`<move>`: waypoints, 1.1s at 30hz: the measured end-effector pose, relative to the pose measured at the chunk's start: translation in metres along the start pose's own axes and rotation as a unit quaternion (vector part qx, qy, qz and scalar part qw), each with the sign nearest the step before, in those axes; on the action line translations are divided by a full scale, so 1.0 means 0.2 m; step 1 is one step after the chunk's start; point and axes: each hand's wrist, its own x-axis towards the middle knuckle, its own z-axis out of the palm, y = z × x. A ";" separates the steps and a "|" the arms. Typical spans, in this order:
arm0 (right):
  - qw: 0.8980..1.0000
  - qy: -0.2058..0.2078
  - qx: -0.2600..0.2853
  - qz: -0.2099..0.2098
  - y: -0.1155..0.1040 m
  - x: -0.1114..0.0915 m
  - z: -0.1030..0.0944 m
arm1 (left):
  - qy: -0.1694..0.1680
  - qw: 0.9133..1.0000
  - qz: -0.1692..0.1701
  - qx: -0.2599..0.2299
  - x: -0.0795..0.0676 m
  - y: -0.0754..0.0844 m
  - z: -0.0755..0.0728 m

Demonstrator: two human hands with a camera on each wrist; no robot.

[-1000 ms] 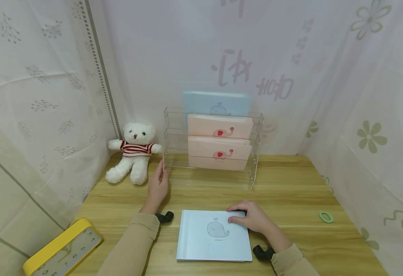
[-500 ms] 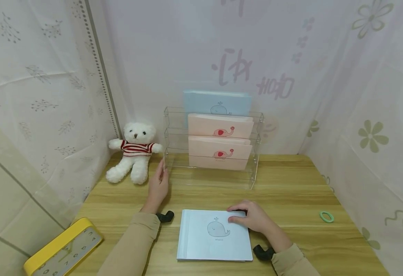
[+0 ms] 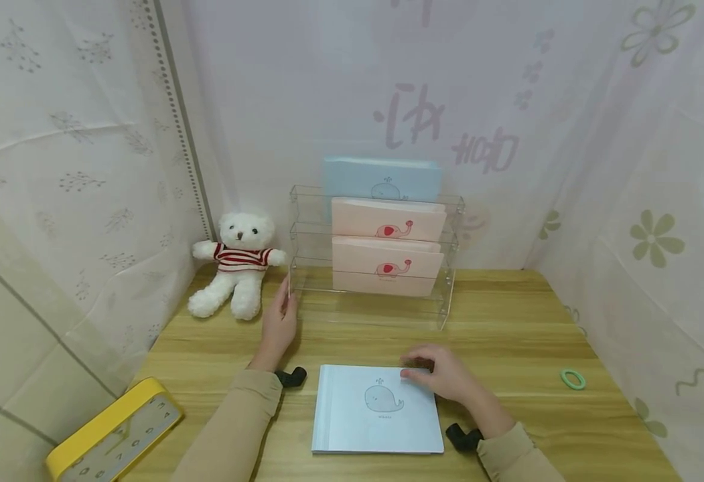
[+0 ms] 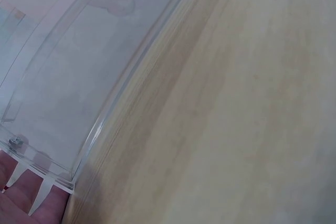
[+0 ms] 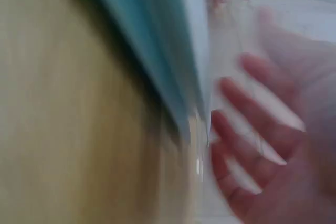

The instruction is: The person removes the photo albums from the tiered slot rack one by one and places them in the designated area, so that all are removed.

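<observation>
A light blue album with a grey whale on its cover lies flat on the wooden table. My right hand hovers over its upper right corner; in the right wrist view the fingers are spread beside the album's edge, holding nothing. Further back stands a clear tiered rack. Two pink albums, a front one and one behind it, both with a red elephant, stand in it below a blue whale album. My left hand rests its extended fingers against the rack's left side.
A white teddy bear in a striped shirt sits left of the rack, close to my left hand. A yellow-framed clock lies at the front left. On the right is a small green ring. Curtains close in the table's back and sides.
My right hand has let go of the album's corner and lifted slightly. The left hand stays at the rack, and the album lies where it was. The head view has shifted a little.
</observation>
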 end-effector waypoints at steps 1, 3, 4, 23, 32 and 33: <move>1.000 0.012 0.000 0.001 -0.02 0.01 -0.02 | 0.000 1.000 -0.001 -0.001 0.00 0.00 0.00; 0.999 0.039 0.009 0.008 -0.06 0.03 -0.06 | 0.001 1.000 -0.002 -0.004 0.00 0.00 0.00; 0.998 0.058 0.009 0.012 -0.08 0.05 -0.09 | 0.002 1.000 -0.001 -0.004 0.00 -0.01 0.00; 0.966 0.245 -0.024 0.079 -0.25 0.49 -0.59 | -0.003 1.000 -0.006 -0.014 0.00 -0.01 0.00; 0.973 0.221 -0.016 0.069 -0.26 0.61 -0.59 | -0.006 1.000 -0.008 -0.009 0.00 -0.01 0.00; 0.972 0.225 -0.014 0.060 -0.26 0.63 -0.58 | -0.005 1.000 -0.008 -0.009 0.00 -0.01 0.00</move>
